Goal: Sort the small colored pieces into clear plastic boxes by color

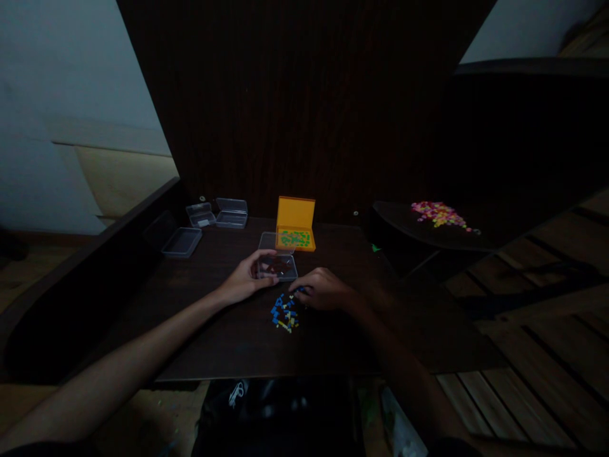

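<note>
My left hand (250, 273) grips the left side of a small clear plastic box (285, 277), its thumb along the near edge and its fingers at the far side. The box lies open with its lid tipped back, and a few tiny pieces show inside. Just right of the box, my right hand (320, 289) is closed, fingertips curled down with something small and dark blue at them. Below both hands, a loose pile of small blue, yellow and whitish building bricks (284, 314) lies on the dark table (228, 346).
Behind the clear box stands an open yellow case (295, 211) with green pieces inside. Several empty clear boxes (183, 242) sit at the back left. Pink and yellow beads (440, 214) lie on a dark raised surface at the right. A dark panel (304, 114) rises behind the table.
</note>
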A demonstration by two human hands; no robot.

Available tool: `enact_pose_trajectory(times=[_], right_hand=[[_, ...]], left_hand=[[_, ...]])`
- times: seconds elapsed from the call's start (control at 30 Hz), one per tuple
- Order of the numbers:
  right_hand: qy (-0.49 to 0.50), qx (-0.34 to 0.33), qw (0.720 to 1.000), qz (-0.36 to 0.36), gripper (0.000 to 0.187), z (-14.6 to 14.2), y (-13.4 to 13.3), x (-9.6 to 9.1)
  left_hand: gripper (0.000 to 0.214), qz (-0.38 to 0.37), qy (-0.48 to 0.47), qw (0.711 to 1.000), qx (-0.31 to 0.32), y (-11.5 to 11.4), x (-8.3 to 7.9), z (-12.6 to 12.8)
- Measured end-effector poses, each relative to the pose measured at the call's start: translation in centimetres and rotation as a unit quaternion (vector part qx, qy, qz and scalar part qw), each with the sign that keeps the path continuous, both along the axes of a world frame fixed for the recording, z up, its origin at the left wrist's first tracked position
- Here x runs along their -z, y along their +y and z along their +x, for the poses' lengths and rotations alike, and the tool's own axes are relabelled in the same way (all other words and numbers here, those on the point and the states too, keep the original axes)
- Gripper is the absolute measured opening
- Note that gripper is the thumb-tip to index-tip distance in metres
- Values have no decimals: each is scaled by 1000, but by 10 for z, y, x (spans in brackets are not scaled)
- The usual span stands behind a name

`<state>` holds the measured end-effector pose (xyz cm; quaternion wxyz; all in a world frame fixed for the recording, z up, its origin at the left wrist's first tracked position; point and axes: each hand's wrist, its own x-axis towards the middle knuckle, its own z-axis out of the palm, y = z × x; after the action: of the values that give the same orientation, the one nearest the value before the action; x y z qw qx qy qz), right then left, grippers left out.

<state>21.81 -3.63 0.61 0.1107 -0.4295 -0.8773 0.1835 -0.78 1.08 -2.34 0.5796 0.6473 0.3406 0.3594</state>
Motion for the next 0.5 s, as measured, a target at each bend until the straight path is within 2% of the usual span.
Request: enact_pose_trajectory(times=[0.17,0.5], right_hand=[[-42,0,999,-15,31,-3,3,2],[-68,1,997,-23,26,-1,5,5]], left_hand=[[61,0,3,1000,7,-1,-2,0],[63,-10,-6,1000,17,-1,-1,0]])
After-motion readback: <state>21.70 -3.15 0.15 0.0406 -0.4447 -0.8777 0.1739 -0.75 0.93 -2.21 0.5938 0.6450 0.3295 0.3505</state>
